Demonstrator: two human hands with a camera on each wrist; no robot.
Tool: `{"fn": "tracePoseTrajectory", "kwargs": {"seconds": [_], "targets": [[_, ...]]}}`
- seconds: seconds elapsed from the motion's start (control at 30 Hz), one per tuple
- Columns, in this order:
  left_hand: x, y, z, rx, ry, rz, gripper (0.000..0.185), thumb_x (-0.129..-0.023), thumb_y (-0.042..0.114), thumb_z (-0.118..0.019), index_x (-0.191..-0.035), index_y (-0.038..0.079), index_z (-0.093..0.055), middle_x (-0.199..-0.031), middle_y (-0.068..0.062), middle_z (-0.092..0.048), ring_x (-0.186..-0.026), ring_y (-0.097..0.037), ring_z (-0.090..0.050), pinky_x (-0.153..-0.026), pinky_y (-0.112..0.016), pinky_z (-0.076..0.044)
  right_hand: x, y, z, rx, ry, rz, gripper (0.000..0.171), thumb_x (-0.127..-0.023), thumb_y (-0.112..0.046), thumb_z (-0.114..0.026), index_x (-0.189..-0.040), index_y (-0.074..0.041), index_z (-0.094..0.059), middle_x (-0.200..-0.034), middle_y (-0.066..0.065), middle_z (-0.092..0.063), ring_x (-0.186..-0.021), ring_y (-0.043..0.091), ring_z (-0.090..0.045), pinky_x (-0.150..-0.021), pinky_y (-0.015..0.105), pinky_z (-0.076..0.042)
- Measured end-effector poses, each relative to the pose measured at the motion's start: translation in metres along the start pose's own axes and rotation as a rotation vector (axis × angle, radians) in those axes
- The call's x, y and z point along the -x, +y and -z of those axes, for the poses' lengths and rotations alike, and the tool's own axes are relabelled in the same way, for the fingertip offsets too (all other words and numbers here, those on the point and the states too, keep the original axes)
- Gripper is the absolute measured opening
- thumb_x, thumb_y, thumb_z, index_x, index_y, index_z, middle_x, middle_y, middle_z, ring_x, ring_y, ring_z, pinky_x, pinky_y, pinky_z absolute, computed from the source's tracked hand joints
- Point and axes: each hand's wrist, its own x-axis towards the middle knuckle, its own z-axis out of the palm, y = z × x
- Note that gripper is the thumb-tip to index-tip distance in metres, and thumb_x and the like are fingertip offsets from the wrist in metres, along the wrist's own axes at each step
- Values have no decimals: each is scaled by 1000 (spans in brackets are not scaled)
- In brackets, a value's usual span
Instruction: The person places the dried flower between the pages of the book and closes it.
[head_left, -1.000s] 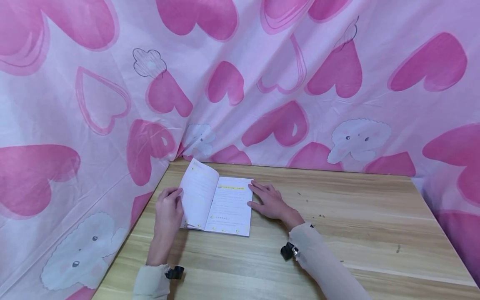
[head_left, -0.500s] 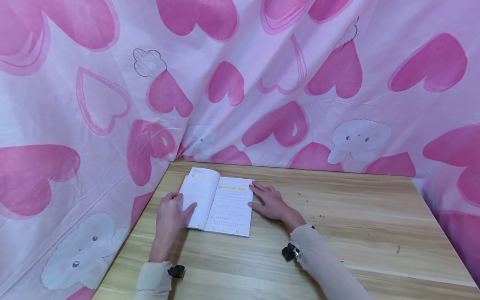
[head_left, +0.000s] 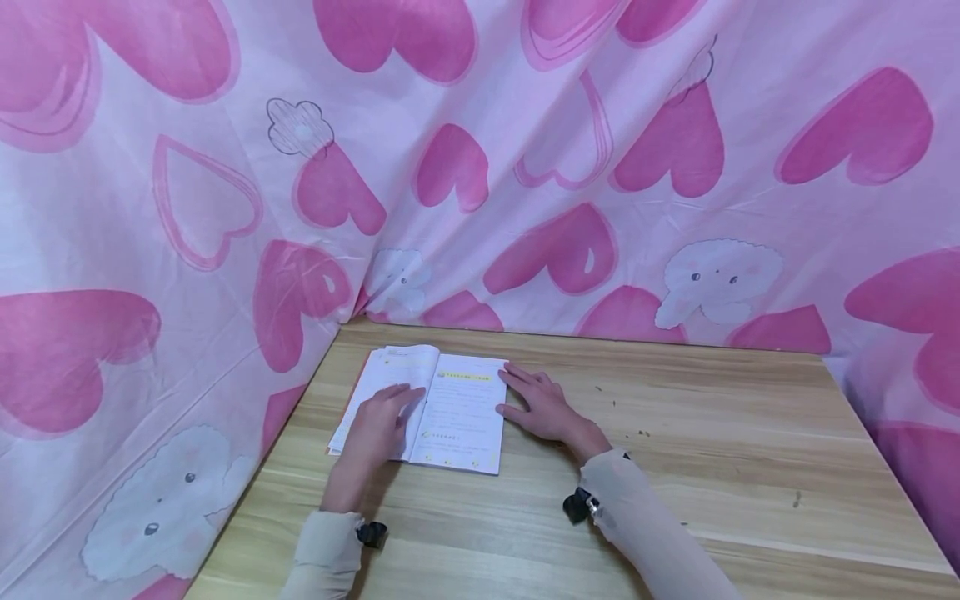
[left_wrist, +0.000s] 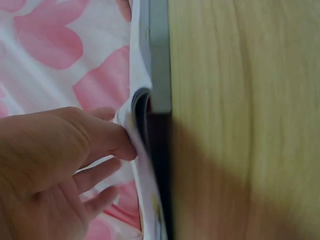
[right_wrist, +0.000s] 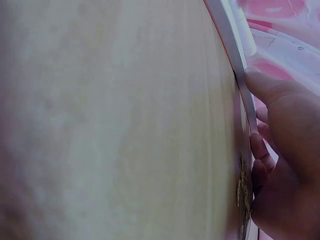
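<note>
An open book (head_left: pixel 465 417) lies on the wooden table, its right page printed with lines of text and yellow headings. My left hand (head_left: pixel 378 425) is over the left page, fingers reaching toward the spine; in the left wrist view that hand (left_wrist: pixel 65 160) has its thumb at the page beside the curved fold, the other fingers loosely spread. My right hand (head_left: pixel 547 406) rests at the book's right edge with fingers spread. In the right wrist view, its thumb touches the side of the book (right_wrist: pixel 230 40). An orange-red cover edge shows at the book's left side.
The wooden table (head_left: pixel 675 467) extends far to the right, with small dark marks on its surface. A pink heart-patterned cloth (head_left: pixel 547 142) hangs along the back and left edges. Black wrist cameras sit by both sleeves.
The left page, lifted earlier in my left hand's fingers, has come down flat on the left side. My left hand has let go and moved right toward the spine. My right hand stays put.
</note>
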Motion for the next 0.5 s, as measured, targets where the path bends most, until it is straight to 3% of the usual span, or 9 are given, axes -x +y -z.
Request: {"fn": "tracePoseTrajectory", "kwargs": {"seconds": [0.13, 0.3, 0.5], "targets": [[0, 5, -2, 60, -84, 75, 41, -104, 8, -67, -144, 15, -71, -147, -21, -67, -137, -42, -65, -113, -60, -53, 0, 0, 0, -5, 6, 5, 75, -106, -53, -64, -170, -26, -37, -181, -3, -25, -149, 35, -42, -116, 62, -35], [1, 4, -4, 49, -50, 100, 40, -104, 26, -72, -143, 15, -71, -145, -18, -68, -135, -40, -65, -110, -60, -54, 1, -1, 1, -1, -2, -6, 75, -106, -55, -64, -170, -27, -36, -182, -5, -24, -152, 35, -41, -119, 62, -33], [1, 6, -8, 5, -84, 168, 55, -101, 41, -76, -148, 14, -66, -148, -18, -66, -139, -40, -62, -113, -60, -51, 2, -1, -2, 15, 20, -2, 73, -107, -54, -63, -169, -26, -38, -181, -4, -25, -150, 34, -43, -117, 60, -36]]}}
